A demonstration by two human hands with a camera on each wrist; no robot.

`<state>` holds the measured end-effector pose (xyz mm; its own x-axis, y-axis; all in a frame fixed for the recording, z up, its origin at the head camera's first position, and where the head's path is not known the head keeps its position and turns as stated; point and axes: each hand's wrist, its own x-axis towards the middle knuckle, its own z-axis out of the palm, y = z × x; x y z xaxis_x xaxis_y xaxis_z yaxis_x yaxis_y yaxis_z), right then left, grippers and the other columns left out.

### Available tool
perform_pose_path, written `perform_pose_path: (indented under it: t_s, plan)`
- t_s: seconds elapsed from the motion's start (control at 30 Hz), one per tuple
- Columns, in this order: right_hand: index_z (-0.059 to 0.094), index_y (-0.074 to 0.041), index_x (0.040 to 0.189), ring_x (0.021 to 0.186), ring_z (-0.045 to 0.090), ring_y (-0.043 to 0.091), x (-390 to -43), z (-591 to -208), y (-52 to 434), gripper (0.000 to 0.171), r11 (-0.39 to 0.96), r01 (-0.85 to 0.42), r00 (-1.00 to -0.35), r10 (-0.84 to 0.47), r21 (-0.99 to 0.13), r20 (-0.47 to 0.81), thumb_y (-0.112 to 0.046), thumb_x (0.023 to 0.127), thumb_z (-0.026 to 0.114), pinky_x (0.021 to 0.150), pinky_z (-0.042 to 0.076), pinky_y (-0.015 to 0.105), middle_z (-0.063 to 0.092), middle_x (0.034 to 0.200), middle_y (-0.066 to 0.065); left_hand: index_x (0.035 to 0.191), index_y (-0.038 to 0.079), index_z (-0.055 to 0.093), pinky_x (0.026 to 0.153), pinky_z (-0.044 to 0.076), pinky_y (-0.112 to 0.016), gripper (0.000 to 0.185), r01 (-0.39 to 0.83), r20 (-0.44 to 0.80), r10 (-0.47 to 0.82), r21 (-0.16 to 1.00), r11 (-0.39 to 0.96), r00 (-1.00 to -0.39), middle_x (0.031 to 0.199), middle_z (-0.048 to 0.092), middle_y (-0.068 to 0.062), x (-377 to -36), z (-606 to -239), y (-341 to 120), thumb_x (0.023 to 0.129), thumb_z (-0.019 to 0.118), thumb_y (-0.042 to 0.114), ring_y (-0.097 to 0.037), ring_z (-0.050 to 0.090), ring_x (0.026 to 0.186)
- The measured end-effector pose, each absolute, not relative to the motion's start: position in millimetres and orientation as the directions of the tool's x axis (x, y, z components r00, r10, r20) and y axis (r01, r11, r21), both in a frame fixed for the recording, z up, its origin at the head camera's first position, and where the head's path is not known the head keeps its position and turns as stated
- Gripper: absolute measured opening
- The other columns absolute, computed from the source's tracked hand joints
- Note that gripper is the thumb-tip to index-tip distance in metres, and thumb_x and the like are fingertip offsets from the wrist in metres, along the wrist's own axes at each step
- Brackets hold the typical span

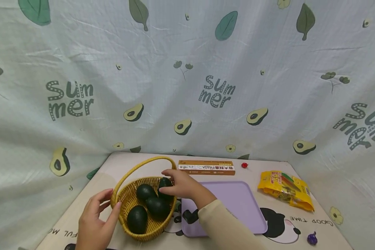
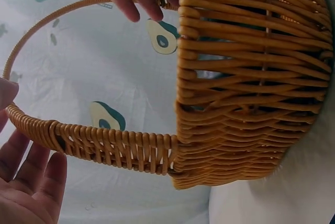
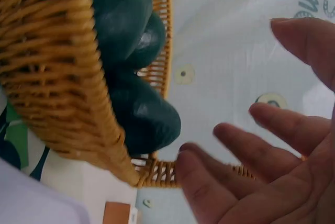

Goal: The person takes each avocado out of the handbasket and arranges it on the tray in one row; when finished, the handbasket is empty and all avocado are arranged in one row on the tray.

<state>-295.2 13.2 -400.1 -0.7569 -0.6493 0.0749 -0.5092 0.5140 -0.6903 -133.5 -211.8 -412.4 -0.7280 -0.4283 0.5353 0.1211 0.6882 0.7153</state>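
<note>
**Both my hands at the wicker basket of avocados**

From my head camera, a pale cloth printed with avocados, leaves and the word "Summer" hangs behind and around a small table [image 1: 90, 194] covered with a cartoon-printed mat. On its left part stands a yellow wicker basket [image 1: 129, 199] with an arched handle, and four dark green avocados [image 1: 157, 206] lie inside it. My left hand [image 1: 95, 222] rests against the basket's left rim, fingers straight and relaxed, gripping nothing. My right hand [image 1: 182, 185] reaches over the right rim, its fingertips on the rearmost avocado [image 1: 164, 183]; I cannot tell whether the fingers close around it. Just right of the basket lies a lilac tray [image 1: 237, 205]. Behind the tray is a long pasta box [image 1: 207, 167] with a small red sweet [image 1: 244, 165] beside it, a yellow snack bag [image 1: 284, 189] lies to the right, and a purple sweet [image 1: 312, 238] sits near the front edge.

From my left wrist, the basket's woven wall [image 2: 251, 82] fills the right side and the handle [image 2: 99, 143] runs across. My left fingers [image 2: 31, 182] lie loosely straight just below the handle.

From my right wrist, my right fingers [image 3: 246, 145] are spread and only slightly bent, beside the basket's rim [image 3: 157, 174], with the avocados stacked inside close by; here they clasp nothing.
</note>
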Motion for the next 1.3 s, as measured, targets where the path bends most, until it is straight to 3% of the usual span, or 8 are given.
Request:
perform_pose_path:
  t_s: [0.1, 0.33, 0.57, 0.8, 0.97, 1.13, 1.2, 1.3]
  plan:
    - [0.052, -0.016, 0.15, 0.125, 0.063, 0.027, -295, -401, 7, 0.066, 0.534, -0.503, -0.764, -0.642, -0.68, 0.061, -0.041, 0.093, 0.074, 0.094, 0.061, 0.034, 0.057, 0.149, 0.004, 0.131, 0.005, 0.059, 0.087, 0.035, 0.01, 0.047, 0.12, 0.53, -0.428, 0.718, 0.685, -0.732, 0.122, 0.063, -0.008, -133, -415, -212, 0.088, 0.078, 0.003, -0.019, 0.06, 0.112]
    - [0.054, -0.013, 0.148, 0.134, 0.057, 0.023, -294, -399, -4, 0.066, 0.593, -0.484, -0.794, -0.607, -0.643, 0.037, -0.038, 0.091, 0.076, 0.109, 0.054, 0.041, 0.059, 0.147, 0.007, 0.134, 0.006, 0.058, 0.085, 0.035, 0.011, 0.047, 0.114, 0.503, -0.432, 0.74, 0.663, -0.749, 0.124, 0.062, -0.009, -133, -419, -215, 0.091, 0.075, 0.0, -0.023, 0.06, 0.114]
    - [0.054, -0.011, 0.148, 0.13, 0.06, 0.023, -295, -398, -14, 0.069, 0.614, -0.468, -0.796, -0.605, -0.636, 0.002, -0.039, 0.09, 0.077, 0.109, 0.054, 0.042, 0.061, 0.144, 0.008, 0.135, 0.007, 0.057, 0.084, 0.035, 0.01, 0.047, 0.08, 0.457, -0.448, 0.764, 0.641, -0.769, 0.126, 0.062, -0.009, -134, -421, -215, 0.092, 0.072, -0.002, -0.023, 0.059, 0.116]
    - [0.054, -0.009, 0.148, 0.121, 0.064, 0.02, -301, -400, -25, 0.07, 0.642, -0.426, -0.804, -0.592, -0.638, -0.059, -0.038, 0.088, 0.079, 0.104, 0.058, 0.039, 0.066, 0.137, 0.008, 0.137, 0.007, 0.055, 0.087, 0.043, 0.005, 0.048, 0.055, 0.431, -0.456, 0.771, 0.634, -0.779, 0.127, 0.061, -0.008, -134, -421, -215, 0.093, 0.071, -0.003, -0.022, 0.06, 0.117]
    - [0.058, -0.008, 0.143, 0.116, 0.064, 0.019, -305, -402, -31, 0.066, 0.655, -0.402, -0.81, -0.581, -0.64, -0.086, -0.036, 0.087, 0.08, 0.102, 0.058, 0.039, 0.066, 0.132, 0.008, 0.137, 0.007, 0.055, 0.085, 0.039, 0.008, 0.048, 0.064, 0.428, -0.45, 0.776, 0.627, -0.784, 0.129, 0.061, -0.008, -134, -421, -215, 0.093, 0.071, -0.003, -0.022, 0.06, 0.117]
    - [0.063, -0.007, 0.136, 0.114, 0.064, 0.019, -310, -406, -38, 0.058, 0.68, -0.381, -0.818, -0.564, -0.627, -0.114, -0.033, 0.087, 0.08, 0.1, 0.059, 0.04, 0.066, 0.129, 0.007, 0.137, 0.008, 0.055, 0.091, 0.054, -0.007, 0.048, 0.041, 0.415, -0.459, 0.774, 0.631, -0.786, 0.129, 0.061, -0.007, -134, -421, -216, 0.093, 0.07, -0.003, -0.021, 0.06, 0.117]
    - [0.065, -0.007, 0.134, 0.11, 0.064, 0.019, -312, -405, -40, 0.055, 0.694, -0.374, -0.819, -0.559, -0.615, -0.132, -0.033, 0.087, 0.08, 0.098, 0.06, 0.04, 0.067, 0.126, 0.006, 0.137, 0.008, 0.055, 0.093, 0.058, -0.02, 0.048, 0.042, 0.417, -0.456, 0.773, 0.633, -0.786, 0.129, 0.061, -0.007, -134, -421, -215, 0.093, 0.07, -0.003, -0.021, 0.06, 0.117]
    - [0.068, -0.007, 0.128, 0.103, 0.064, 0.016, -314, -403, -44, 0.049, 0.716, -0.371, -0.817, -0.554, -0.591, -0.158, -0.032, 0.088, 0.079, 0.095, 0.06, 0.038, 0.068, 0.119, 0.004, 0.137, 0.008, 0.055, 0.093, 0.057, -0.016, 0.048, 0.05, 0.423, -0.451, 0.771, 0.635, -0.786, 0.129, 0.061, -0.007, -133, -421, -215, 0.093, 0.07, -0.003, -0.02, 0.06, 0.117]
